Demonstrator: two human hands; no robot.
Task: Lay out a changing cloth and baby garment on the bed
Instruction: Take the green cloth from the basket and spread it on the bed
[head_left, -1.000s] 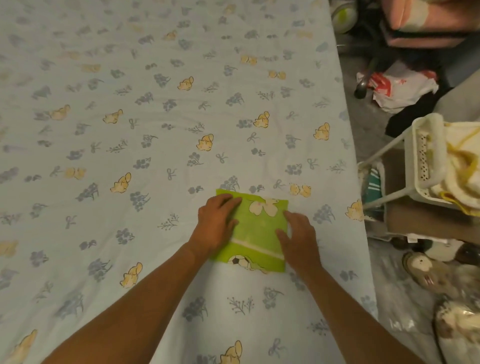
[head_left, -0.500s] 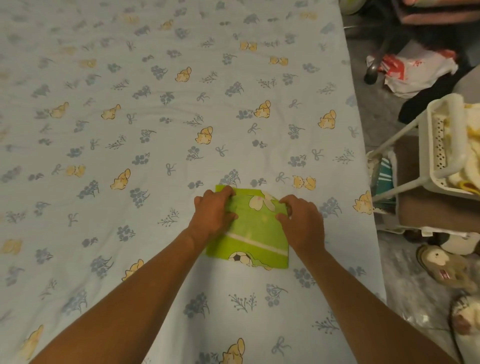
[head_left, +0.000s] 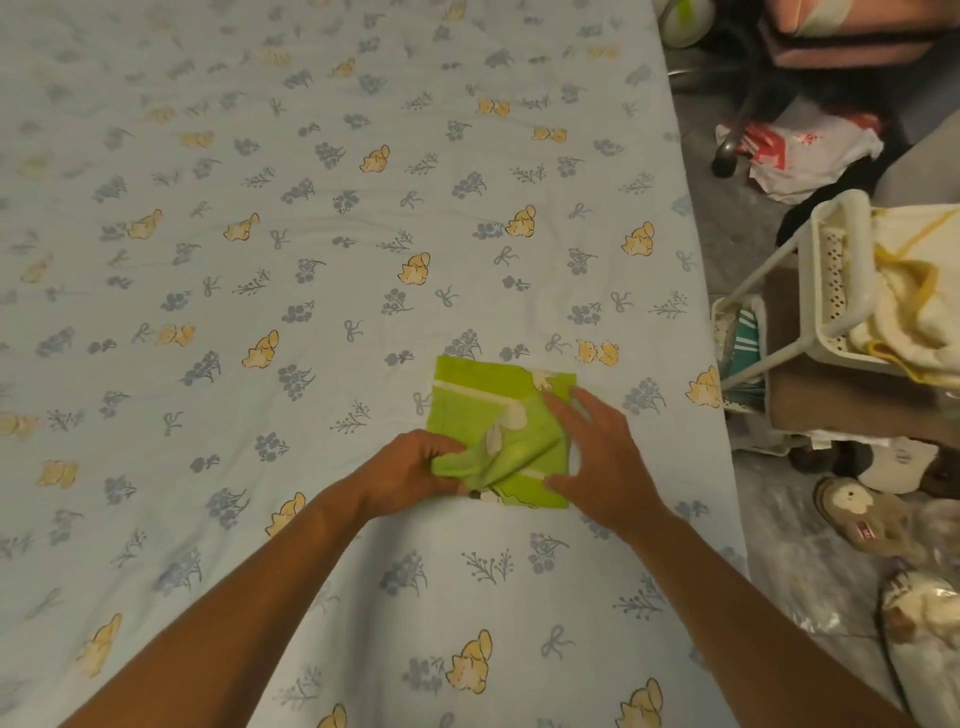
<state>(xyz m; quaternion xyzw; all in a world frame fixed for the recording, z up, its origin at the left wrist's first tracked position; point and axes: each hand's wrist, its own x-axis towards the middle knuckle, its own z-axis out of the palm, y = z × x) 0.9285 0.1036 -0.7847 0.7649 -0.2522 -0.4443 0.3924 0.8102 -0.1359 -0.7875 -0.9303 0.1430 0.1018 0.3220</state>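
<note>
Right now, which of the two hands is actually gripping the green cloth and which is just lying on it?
The left hand grips a bunched fold of the green cloth. The right hand lies on it with fingers spread.

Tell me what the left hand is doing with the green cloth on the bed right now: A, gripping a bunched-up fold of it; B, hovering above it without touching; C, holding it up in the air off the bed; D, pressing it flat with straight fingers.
A: the left hand grips a bunched fold at the near left corner of the green cloth, which lies on the bed sheet, while the right hand rests on its right side.
</note>
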